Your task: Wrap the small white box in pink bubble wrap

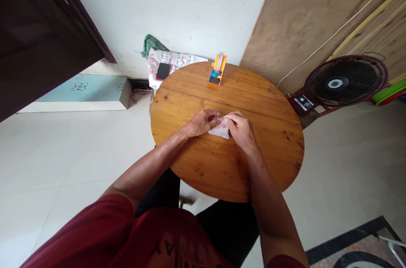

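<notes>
My left hand [201, 122] and my right hand [241, 129] meet over the middle of a round wooden table [269, 103]. Both pinch a small clear plastic packet [220, 129] with red and white contents that rests on the tabletop between them. The fingers of each hand are closed on the packet's top edge. An orange and blue device [217, 72] with a pale strip on it stands near the table's far edge, well beyond the hands.
A black electric fan [345, 80] stands on the floor to the right by a plywood board. Behind the table lie printed sacks with a black phone [163, 71] on them. A dark door is at the left, a rug corner at bottom right.
</notes>
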`<action>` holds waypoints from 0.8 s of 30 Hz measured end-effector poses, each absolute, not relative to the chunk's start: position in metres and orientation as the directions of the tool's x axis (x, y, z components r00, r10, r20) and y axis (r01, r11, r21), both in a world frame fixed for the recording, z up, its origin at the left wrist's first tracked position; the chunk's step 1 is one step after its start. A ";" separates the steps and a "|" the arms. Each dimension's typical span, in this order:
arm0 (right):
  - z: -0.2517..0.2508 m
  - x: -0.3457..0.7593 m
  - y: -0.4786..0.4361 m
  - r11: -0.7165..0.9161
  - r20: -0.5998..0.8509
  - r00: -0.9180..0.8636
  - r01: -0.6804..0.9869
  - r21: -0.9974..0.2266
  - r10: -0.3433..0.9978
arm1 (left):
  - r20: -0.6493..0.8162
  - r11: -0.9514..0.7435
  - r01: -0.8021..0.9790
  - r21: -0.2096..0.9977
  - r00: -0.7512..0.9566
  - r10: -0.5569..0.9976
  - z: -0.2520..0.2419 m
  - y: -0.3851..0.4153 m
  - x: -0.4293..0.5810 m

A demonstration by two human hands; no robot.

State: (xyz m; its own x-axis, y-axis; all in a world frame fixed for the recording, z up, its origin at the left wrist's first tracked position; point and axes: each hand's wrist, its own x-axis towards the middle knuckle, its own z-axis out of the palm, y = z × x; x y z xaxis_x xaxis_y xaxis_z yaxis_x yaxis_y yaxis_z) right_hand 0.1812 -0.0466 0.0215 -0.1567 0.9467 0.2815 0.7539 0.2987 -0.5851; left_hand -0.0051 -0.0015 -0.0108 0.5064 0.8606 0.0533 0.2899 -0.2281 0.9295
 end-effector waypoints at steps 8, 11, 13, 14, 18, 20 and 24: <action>0.023 0.184 -0.046 0.331 0.331 -0.145 0.711 -0.620 0.932 | 0.034 -0.190 0.254 0.949 0.513 0.858 -0.011 -0.001 -0.004; 0.023 0.183 -0.046 0.329 0.326 -0.148 0.712 -0.621 0.934 | 0.035 -0.180 0.231 0.956 0.521 0.853 -0.013 0.000 -0.004; 0.023 0.183 -0.046 0.342 0.334 -0.157 0.705 -0.621 0.929 | 0.040 -0.184 0.226 0.957 0.523 0.851 -0.014 0.000 -0.004; 0.023 0.183 -0.046 0.349 0.339 -0.161 0.701 -0.621 0.927 | 0.042 -0.188 0.230 0.955 0.524 0.851 -0.015 0.000 -0.004; 0.022 0.183 -0.046 0.368 0.345 -0.180 0.689 -0.625 0.921 | 0.049 -0.206 0.251 0.946 0.518 0.854 -0.015 0.001 -0.004; 0.022 0.183 -0.046 0.372 0.342 -0.187 0.685 -0.626 0.921 | 0.050 -0.208 0.255 0.944 0.513 0.857 -0.015 0.001 -0.004; 0.025 0.186 -0.047 0.413 0.349 -0.239 0.677 -0.610 0.906 | 0.058 -0.219 0.253 0.942 0.519 0.853 -0.015 0.002 -0.004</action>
